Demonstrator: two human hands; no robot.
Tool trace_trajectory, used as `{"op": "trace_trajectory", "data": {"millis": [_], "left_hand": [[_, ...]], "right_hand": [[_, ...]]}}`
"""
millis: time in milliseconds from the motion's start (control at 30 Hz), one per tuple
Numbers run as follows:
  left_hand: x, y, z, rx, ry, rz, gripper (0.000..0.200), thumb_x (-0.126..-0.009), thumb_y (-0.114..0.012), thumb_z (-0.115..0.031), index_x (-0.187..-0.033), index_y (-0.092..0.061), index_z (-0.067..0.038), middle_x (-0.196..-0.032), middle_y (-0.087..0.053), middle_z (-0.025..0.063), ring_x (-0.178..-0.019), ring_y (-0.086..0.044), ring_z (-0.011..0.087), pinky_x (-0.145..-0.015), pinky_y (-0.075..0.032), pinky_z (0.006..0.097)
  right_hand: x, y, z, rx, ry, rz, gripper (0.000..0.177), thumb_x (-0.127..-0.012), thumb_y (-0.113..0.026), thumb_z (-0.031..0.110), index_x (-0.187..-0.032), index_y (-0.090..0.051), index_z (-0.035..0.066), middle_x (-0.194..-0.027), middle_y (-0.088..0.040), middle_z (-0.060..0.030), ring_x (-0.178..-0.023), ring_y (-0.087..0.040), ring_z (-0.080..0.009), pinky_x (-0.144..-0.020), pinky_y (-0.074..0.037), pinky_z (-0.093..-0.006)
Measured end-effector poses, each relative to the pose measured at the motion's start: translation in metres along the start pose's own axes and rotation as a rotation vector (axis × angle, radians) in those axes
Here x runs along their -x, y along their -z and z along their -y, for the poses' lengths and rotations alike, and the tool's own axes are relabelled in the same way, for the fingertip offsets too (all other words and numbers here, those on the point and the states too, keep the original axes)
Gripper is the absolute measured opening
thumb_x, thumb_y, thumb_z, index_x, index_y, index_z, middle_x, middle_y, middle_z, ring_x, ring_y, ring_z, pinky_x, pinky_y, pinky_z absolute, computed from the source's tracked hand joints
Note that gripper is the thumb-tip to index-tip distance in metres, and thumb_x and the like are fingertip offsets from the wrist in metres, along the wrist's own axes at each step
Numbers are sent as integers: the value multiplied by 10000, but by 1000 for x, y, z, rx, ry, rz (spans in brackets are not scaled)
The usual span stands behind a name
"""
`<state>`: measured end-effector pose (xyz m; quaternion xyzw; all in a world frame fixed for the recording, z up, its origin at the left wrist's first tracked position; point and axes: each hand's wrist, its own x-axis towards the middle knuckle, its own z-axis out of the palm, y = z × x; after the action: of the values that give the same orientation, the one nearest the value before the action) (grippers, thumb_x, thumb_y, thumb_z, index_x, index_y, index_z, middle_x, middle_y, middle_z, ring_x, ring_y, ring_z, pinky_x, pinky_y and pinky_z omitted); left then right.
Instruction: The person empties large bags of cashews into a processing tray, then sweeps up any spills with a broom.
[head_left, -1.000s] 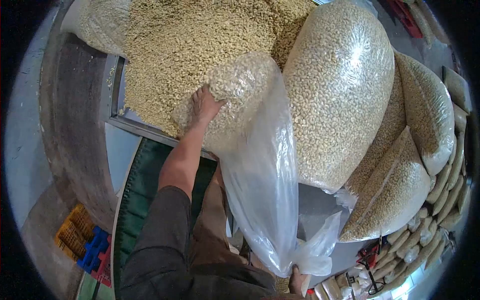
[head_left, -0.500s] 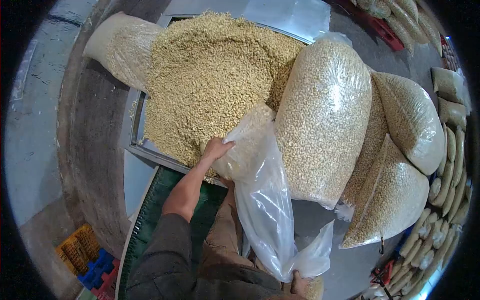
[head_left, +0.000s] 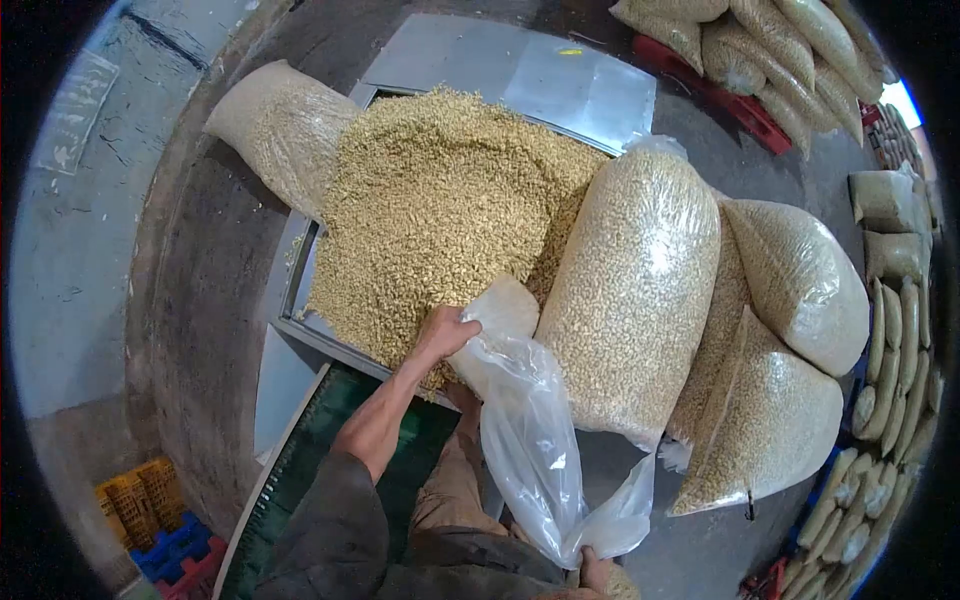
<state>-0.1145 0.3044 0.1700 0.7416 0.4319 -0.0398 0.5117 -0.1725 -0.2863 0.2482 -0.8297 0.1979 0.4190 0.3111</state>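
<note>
My left hand point(head_left: 447, 333) grips the upper part of a clear plastic bag point(head_left: 530, 415) at the near edge of a large heap of pale kernels point(head_left: 440, 210). The heap fills a metal tray. Near the bottom of the view my right hand point(head_left: 595, 570) is closed on the bag's lower end. Between my hands the bag hangs slack and looks mostly empty. Just right of it stands a tall full bag of kernels point(head_left: 635, 290). Some fingers of my left hand are hidden behind the plastic.
Another full bag point(head_left: 285, 135) leans at the heap's left. More full bags point(head_left: 795, 275) stand at right, with stacked sacks point(head_left: 890, 350) beyond. A green conveyor belt point(head_left: 355, 420) lies below the tray. Orange crates point(head_left: 140, 500) are at lower left.
The view has shifted, so the heap and bags appear lower. The upper part of the held bag looks more crumpled and emptier. Both hands keep their hold.
</note>
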Motion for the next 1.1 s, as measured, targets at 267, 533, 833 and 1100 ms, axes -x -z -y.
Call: {"op": "trace_trajectory", "data": {"millis": [267,533,833,1100], "left_hand": [[28,69,-40,104,-28,-94,339,-665,-661,-290,-781,-679,28,-627,-644,119,-570,-617,199,-550,-477,353],[-2,167,-56,55,-110,-385,400,-667,-680,-289,-934,-691,9,-764,-691,155,-698,-664,254,-658,-521,343],[40,219,-63,2,-244,-234,503,-839,-596,-153,-1313,-496,-16,-1217,-599,147,-1116,-569,235,-934,-452,325],[259,92,-19,121,-86,-122,605,-788,-732,-189,-1302,-476,3,-1333,-502,147,-1200,-502,265,-993,-425,385]], "right_hand": [[-11,-12,4,-346,83,-21,734,-697,-677,71,-1334,-338,-66,-1269,-497,-183,-1165,-501,-309,-997,-386,-402],[-7,-42,112,-290,214,32,600,-703,-653,42,-1252,-437,-69,-1176,-552,-166,-1075,-545,-279,-957,-410,-362],[43,-108,327,-168,553,295,290,-861,-641,239,-1024,-621,0,-975,-627,-106,-923,-571,-226,-822,-455,-364],[156,-122,441,-309,1240,807,361,-721,-661,192,-1049,-619,47,-983,-639,-198,-928,-608,-365,-801,-495,-421]]}}
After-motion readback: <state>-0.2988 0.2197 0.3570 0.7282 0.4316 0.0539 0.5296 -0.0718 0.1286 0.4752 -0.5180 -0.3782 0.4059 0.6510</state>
